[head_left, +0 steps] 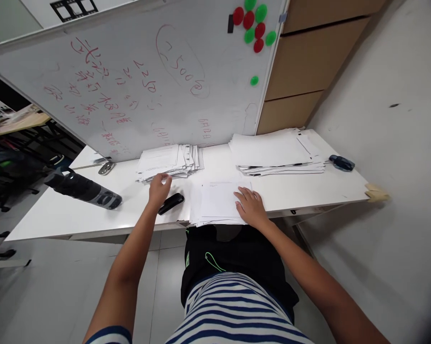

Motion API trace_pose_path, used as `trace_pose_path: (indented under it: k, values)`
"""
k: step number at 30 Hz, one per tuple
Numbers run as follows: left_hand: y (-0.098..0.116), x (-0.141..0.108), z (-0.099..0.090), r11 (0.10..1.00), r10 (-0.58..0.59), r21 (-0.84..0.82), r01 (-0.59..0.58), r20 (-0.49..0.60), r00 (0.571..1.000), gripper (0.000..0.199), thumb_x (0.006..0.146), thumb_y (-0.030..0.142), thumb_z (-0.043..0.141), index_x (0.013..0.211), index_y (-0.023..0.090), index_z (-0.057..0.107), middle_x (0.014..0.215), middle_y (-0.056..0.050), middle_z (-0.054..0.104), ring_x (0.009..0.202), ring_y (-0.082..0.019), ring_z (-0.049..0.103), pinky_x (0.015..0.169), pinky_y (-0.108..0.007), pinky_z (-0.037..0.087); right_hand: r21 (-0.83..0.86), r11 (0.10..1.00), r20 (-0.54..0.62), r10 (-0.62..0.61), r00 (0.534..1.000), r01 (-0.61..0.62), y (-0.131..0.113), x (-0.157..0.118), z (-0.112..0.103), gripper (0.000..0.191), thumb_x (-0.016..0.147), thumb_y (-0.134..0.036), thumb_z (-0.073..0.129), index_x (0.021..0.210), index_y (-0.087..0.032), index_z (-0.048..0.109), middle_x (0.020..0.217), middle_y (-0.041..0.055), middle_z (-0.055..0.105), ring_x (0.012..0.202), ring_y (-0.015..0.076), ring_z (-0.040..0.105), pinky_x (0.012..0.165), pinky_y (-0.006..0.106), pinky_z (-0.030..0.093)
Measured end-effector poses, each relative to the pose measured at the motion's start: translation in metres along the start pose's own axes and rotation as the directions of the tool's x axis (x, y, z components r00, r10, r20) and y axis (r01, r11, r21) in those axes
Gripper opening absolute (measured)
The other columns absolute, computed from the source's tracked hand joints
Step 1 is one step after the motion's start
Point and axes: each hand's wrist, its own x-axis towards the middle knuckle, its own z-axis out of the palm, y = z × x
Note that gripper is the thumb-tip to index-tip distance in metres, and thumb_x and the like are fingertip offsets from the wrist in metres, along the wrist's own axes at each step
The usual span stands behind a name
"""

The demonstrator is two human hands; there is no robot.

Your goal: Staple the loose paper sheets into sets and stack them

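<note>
My left hand (pixel 160 189) is at the front edge of the left paper stack (pixel 165 159). Its thumb and fingers are drawn together, and whatever they may hold is hidden. Just to the right of that hand lies a black stapler (pixel 171 203). My right hand (pixel 251 206) rests open, fingers spread, on the right side of a paper pile (pixel 218 198) at the table's front edge. The pile's sheets are slightly uneven along the front and left.
A larger paper stack (pixel 272 150) sits at the back right, with a dark blue object (pixel 341 163) beside it. On the left are a black bottle (pixel 84 188) and a small metallic object (pixel 106 168). A whiteboard (pixel 222 62) with magnets stands behind the white table (pixel 57 215).
</note>
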Motion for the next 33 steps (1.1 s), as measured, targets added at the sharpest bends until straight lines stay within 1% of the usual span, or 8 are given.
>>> trace_pose_path:
  k: [5,9,12,16,20,23,29,33]
  values:
    - [0.024,0.078,0.007,0.982,0.066,0.18,-0.063,-0.01,0.998,0.052,0.088,0.053,0.054,0.129,0.021,0.055,0.134,-0.015,0.058,0.126,-0.034,0.049,0.1,-0.045,0.04,0.013,1.0,-0.034,-0.01,0.999,0.01,0.0,0.0,-0.001,0.041,0.099,-0.029,0.037,0.135,-0.021,0.055,0.15,0.0122,0.048,0.14,0.0281,0.04,0.114,0.051,0.024]
    - [0.014,0.111,0.018,0.955,0.025,0.292,-0.046,0.076,0.997,0.066,0.084,0.057,0.059,0.137,0.02,0.05,0.14,-0.018,0.054,0.132,-0.037,0.043,0.102,-0.048,0.038,0.018,1.0,-0.035,-0.013,0.999,0.014,-0.001,0.001,-0.004,0.041,0.099,-0.029,0.038,0.134,-0.02,0.055,0.149,0.0123,0.048,0.14,0.0278,0.039,0.114,0.05,0.024]
    - [0.001,0.115,0.022,0.937,-0.061,0.349,0.023,0.099,0.993,0.062,0.083,0.064,0.056,0.13,0.023,0.057,0.138,-0.016,0.056,0.129,-0.038,0.046,0.101,-0.05,0.038,0.021,1.0,-0.033,-0.005,0.999,0.005,-0.001,0.002,-0.005,0.041,0.098,-0.029,0.039,0.134,-0.02,0.055,0.15,0.0119,0.048,0.14,0.0274,0.038,0.115,0.049,0.023]
    - [-0.007,0.114,0.024,0.913,-0.083,0.405,0.047,0.071,0.994,0.059,0.086,0.065,0.05,0.128,0.024,0.059,0.131,-0.016,0.062,0.123,-0.039,0.051,0.097,-0.052,0.04,0.03,1.0,-0.03,0.002,1.0,-0.001,-0.001,0.002,-0.004,0.04,0.098,-0.029,0.039,0.134,-0.02,0.055,0.15,0.0118,0.048,0.14,0.0277,0.038,0.115,0.05,0.022]
    - [-0.007,0.119,0.023,0.889,-0.068,0.456,0.044,0.038,0.997,0.045,0.093,0.048,0.042,0.119,0.017,0.062,0.113,-0.019,0.069,0.109,-0.037,0.061,0.086,-0.045,0.044,0.035,0.999,-0.03,0.005,1.0,-0.004,0.0,0.001,-0.004,0.04,0.098,-0.029,0.04,0.134,-0.02,0.055,0.15,0.0117,0.048,0.14,0.0279,0.038,0.115,0.05,0.022]
    - [-0.012,0.124,0.018,0.877,-0.039,0.48,0.012,0.045,0.998,0.04,0.093,0.034,0.043,0.124,0.015,0.058,0.11,-0.021,0.069,0.105,-0.036,0.063,0.085,-0.044,0.044,0.037,0.999,-0.028,0.006,1.0,-0.005,-0.001,0.001,-0.004,0.041,0.098,-0.029,0.039,0.134,-0.02,0.055,0.15,0.0115,0.048,0.14,0.0278,0.038,0.115,0.05,0.021]
    - [-0.042,0.13,0.005,0.972,0.028,0.226,-0.061,0.144,0.989,0.056,0.079,0.015,0.056,0.134,0.023,0.048,0.127,-0.008,0.067,0.116,-0.024,0.06,0.093,-0.034,0.043,0.038,0.999,-0.04,0.009,0.999,-0.008,-0.001,0.001,-0.003,0.041,0.097,-0.028,0.04,0.134,-0.02,0.056,0.149,0.0117,0.049,0.139,0.028,0.039,0.115,0.05,0.021]
    - [-0.046,0.126,0.016,0.994,-0.083,0.077,0.079,0.039,0.996,0.054,0.079,0.036,0.064,0.13,0.023,0.052,0.129,-0.007,0.064,0.117,-0.02,0.058,0.096,-0.03,0.042,0.026,1.0,-0.042,0.003,0.999,-0.002,-0.001,0.001,-0.003,0.041,0.097,-0.029,0.039,0.133,-0.02,0.056,0.149,0.0117,0.049,0.139,0.0277,0.039,0.115,0.049,0.021]
